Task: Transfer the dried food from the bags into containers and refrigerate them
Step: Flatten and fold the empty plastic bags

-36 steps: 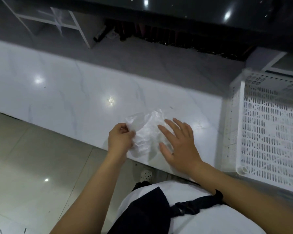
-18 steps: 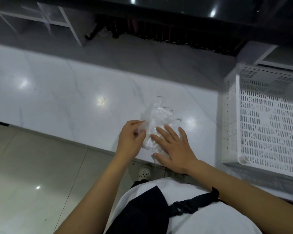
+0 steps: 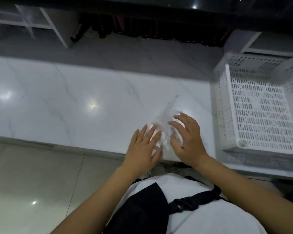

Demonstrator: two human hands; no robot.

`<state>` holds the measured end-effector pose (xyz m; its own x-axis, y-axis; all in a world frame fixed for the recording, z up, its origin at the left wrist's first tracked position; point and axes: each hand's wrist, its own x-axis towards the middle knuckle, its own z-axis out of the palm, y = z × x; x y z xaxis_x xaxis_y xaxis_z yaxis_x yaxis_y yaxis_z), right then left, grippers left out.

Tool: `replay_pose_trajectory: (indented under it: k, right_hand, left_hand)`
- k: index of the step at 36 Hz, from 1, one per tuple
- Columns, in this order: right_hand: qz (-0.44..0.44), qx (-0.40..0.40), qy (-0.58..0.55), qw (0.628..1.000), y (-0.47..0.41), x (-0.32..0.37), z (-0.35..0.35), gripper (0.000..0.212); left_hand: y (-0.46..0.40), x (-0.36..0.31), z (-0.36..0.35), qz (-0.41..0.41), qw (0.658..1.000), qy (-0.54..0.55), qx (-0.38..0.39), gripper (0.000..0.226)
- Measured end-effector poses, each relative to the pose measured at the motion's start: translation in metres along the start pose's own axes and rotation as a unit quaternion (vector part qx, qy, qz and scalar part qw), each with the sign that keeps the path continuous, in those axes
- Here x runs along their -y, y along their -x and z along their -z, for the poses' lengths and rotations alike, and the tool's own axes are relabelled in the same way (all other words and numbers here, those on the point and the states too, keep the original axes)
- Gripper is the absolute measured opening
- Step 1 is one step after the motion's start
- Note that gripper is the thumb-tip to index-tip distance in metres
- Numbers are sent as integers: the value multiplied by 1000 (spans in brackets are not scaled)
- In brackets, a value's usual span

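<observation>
Head view. A clear plastic bag (image 3: 166,125) lies crumpled on the white counter (image 3: 74,102), near its front edge and well left of the white basket (image 3: 260,105). Judged thin, light, limp and slippery, it is best pinched at a loose edge rather than pressed flat. It looks see-through and wrinkled, apparently empty, though blur makes this uncertain. The left hand (image 3: 142,149) and right hand (image 3: 188,141) flank it, fingers spread and apart, touching the film without clamping it.

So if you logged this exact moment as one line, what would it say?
left hand: open, on plastic bag | right hand: open, on bag | bag: crumpled on counter | crate: right, looks empty
</observation>
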<state>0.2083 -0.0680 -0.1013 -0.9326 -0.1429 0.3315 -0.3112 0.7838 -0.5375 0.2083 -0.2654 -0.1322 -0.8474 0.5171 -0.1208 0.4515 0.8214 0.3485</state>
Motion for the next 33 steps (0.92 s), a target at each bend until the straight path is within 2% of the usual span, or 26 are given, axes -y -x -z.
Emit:
replay_pose_trajectory:
  k: [3,5,8,11,13,15,22,24,26,29,31,33]
  right_hand:
    - [95,85,105,986,-9,19,-5,50]
    - [124,117,154,973,-12,28,-10,56]
    - [142,188,167,957,-18,30,-18,61]
    - [76,294,208,930,-28,7,-19,65]
    - [3,325,223,919,-32,-21,-15,62]
    - [-45,321,226,919,-33,-42,-11,58]
    - [-95,309,236,916,-30,-43,-18,56]
    - [-110,296,234,919,-29,-41,-20,56]
    - [-120,292,232,920,-29,-40,-23,56]
    - [-134,279,229,923,-28,-38,-28,56]
    - [-139,265,231,926,-25,-36,-31,56]
    - [-149,255,229,928,-23,-35,-34,57]
  left_hand:
    - [3,-4,-4,4,998,-40,47,78]
    - [4,-6,-6,-11,995,-78,59,80]
    - [2,-10,-6,-21,993,-102,54,83]
    - [4,-11,-9,-21,990,-121,75,86]
    - [9,-10,-12,-30,990,-118,66,89]
    - [11,-9,-13,-37,992,-103,58,90]
    - [29,-8,-8,-50,991,-80,93,89]
    - [32,-7,-1,-53,992,-34,113,88]
    - [32,-7,12,-36,990,74,118,81]
    - [24,-6,33,66,955,288,-6,56]
    - [11,-6,42,125,937,321,-48,58]
    - [-7,-6,49,186,921,342,-19,68]
